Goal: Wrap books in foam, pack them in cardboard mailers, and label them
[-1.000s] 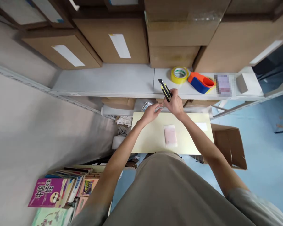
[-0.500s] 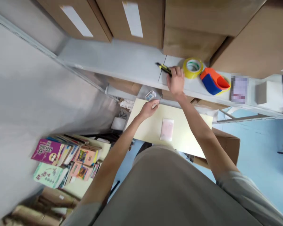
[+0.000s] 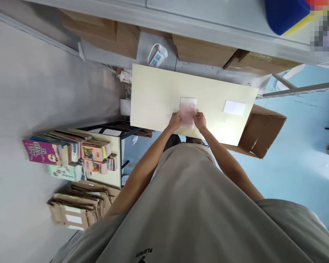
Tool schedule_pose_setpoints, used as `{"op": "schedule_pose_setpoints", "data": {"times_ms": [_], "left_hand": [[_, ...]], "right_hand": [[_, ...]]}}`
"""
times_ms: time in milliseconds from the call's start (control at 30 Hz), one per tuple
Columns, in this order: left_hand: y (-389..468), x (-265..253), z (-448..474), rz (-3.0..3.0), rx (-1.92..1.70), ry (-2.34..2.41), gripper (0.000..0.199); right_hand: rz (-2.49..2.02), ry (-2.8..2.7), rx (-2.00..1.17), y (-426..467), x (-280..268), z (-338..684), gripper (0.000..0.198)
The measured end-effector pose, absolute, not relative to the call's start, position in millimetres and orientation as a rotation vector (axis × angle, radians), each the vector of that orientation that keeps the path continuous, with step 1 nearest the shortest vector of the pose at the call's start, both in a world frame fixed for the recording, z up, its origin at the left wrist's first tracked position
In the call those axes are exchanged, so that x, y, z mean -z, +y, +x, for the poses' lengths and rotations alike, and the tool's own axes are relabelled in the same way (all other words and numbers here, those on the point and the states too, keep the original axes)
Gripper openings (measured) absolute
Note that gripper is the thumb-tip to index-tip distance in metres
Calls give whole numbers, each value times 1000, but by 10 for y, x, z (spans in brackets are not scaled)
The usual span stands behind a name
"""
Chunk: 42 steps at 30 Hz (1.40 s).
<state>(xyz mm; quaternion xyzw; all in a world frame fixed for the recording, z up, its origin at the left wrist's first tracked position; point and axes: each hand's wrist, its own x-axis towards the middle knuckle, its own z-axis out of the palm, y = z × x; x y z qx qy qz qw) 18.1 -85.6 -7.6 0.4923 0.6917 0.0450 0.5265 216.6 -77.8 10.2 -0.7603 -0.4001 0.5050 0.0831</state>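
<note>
A flat, pale pink notebook point(image 3: 187, 112) lies on the cream tabletop point(image 3: 153, 95), with a small light label near its upper right. My left hand point(image 3: 176, 120) has its fingers curled at the notebook's left edge. At the right edge, my right hand point(image 3: 200, 120) pinches the notebook between thumb and fingers. Farther right on the same tabletop rests a white card or paper point(image 3: 234, 107), apart from both hands.
Above the table runs a grey shelf point(image 3: 208, 27) with a blue tape dispenser point(image 3: 283, 16). Below it are cardboard boxes point(image 3: 203, 51) and a white power strip point(image 3: 157, 56). An open carton point(image 3: 263, 131) stands right; stacked books point(image 3: 94, 151) and flattened cardboard point(image 3: 79, 204) are left.
My right hand has left the black-and-yellow cutter on the shelf and come down to the notebook. My left hand has moved to its left edge. The view has tilted down; the white card now shows.
</note>
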Motion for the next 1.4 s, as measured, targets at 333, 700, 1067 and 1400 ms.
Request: {"op": "schedule_pose_setpoints", "data": {"times_ms": [333,700,1067,1400], "left_hand": [[-987,333,370,1197,-187,1781,59],[-1141,-42,-87,1410,26,1909,88],[-1067,-305,332,998,-281,1556,78],[-1049,-1045,538,988,-826,1363,65]], "right_hand": [[-2236,-1218,-1500,-776,26,2057,24],[-2344,-1202,-1441,-968,2,2583,20],[-1617,-1192,-1564,-1205,-664,2986,45],[-1393,-962,-1559,-1302,-1402,3143,73]]}}
